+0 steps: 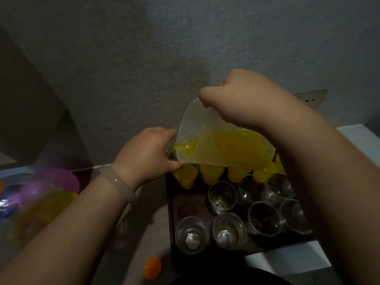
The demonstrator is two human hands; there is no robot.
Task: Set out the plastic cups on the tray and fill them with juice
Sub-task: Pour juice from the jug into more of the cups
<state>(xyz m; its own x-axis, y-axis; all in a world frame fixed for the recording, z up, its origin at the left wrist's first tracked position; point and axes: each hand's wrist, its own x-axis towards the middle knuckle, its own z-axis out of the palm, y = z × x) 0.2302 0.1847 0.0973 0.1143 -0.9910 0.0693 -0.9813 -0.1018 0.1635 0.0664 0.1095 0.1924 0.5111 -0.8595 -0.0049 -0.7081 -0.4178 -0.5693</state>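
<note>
Nearest, below the left forearm, an orange egg-shaped thing [152, 267] lies by itself. Out to the left of that arm is a blur of purple and yellow plastic [51, 188] that I can't make out. Just short of the right hand sits the dark tray [185, 204]. The empty cups [229, 230] stand upright in close rows on its near part, mouths up, I'd guess so the pourer can work along them without shuffling anything. Beyond them, right beneath the two hands, the filled cups [211, 173] make the far row, yellow nearly to the brim, so the filling looks to run from the far edge toward the person. The left hand [150, 153], with a pale bracelet [119, 182] on its wrist, has its fingers curled round what seems to be a clear cup [171, 152] at the tray's far left corner. The hand hides most of it, but it is held up against the lip of the jug, presumably to steady it and catch the stream. The right hand [242, 99] is closed tight on the top edge of the translucent jug [197, 124] from above; whether it has a handle there I can't tell. It tips the jug steeply leftward, so the juice [230, 145] pools at the lip and runs toward the left hand. Past both hands stands a rough grey wall [164, 48], with a socket [310, 97] just beyond the right wrist.
</note>
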